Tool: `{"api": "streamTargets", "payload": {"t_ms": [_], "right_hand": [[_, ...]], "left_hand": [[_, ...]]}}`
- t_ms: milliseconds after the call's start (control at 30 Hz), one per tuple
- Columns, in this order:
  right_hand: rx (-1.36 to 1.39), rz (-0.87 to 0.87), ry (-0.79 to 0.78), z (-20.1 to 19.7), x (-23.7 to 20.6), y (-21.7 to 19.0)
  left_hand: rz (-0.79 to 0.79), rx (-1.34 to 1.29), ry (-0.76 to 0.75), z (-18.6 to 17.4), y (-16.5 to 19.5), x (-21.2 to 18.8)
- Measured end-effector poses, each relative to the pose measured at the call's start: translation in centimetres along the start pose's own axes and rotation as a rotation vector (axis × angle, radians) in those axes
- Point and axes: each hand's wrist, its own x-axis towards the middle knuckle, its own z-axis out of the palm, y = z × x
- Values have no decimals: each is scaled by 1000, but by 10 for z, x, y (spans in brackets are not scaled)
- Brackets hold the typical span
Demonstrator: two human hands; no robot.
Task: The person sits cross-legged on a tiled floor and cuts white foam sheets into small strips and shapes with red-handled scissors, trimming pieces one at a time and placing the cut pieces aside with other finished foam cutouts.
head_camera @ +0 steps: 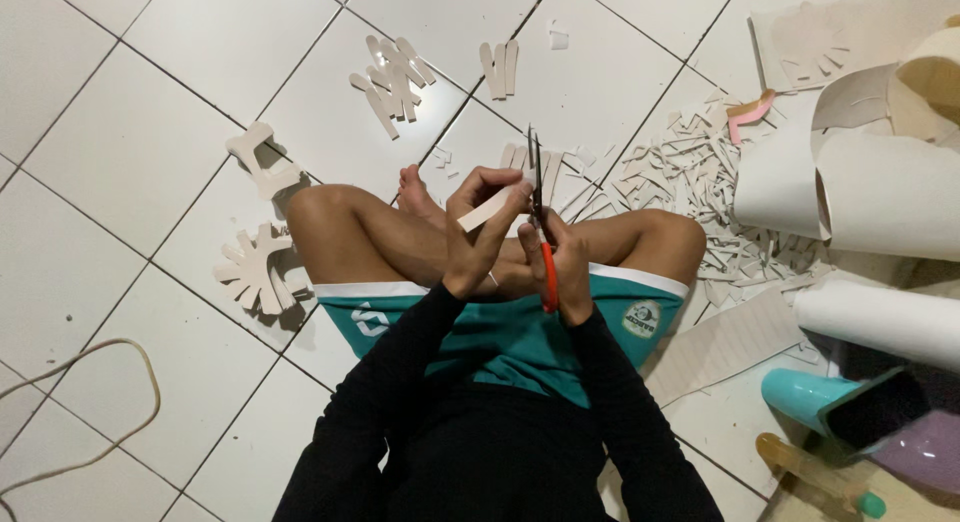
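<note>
Above the crossed legs, at the middle of the scene, the left hand (478,232) pinches a pale cream strip (487,208), flat, narrow and stiff-looking. Its long axis runs slantwise, the low end towards the left and the high end towards the far right, where it meets the scissors (540,232). The right hand (565,272) is closed around the orange handles of the scissors; the dark blades point straight away towards the far side, upright in the view. Fingers hide the near end of the strip and most of the handles, so how wide the blades stand is hard to tell. Cut shapes (395,77) and scraps (690,172) lie scattered on the white tiled floor (130,152), with paper rolls (870,192) at right.
</note>
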Motion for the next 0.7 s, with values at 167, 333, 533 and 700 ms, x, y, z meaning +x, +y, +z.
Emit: {"api": "streamTargets", "payload": {"t_ms": [167, 333, 533, 700], "right_hand": [[140, 72, -72, -6, 2, 0], [141, 100, -102, -6, 0, 4], [101, 138, -109, -7, 2, 7], [92, 154, -79, -7, 3, 5]], "left_hand": [[-118, -48, -69, -8, 9, 4], [-45, 79, -33, -15, 7, 19], [-46, 303, 39, -20, 12, 24], [-49, 443, 75, -20, 17, 30]]}}
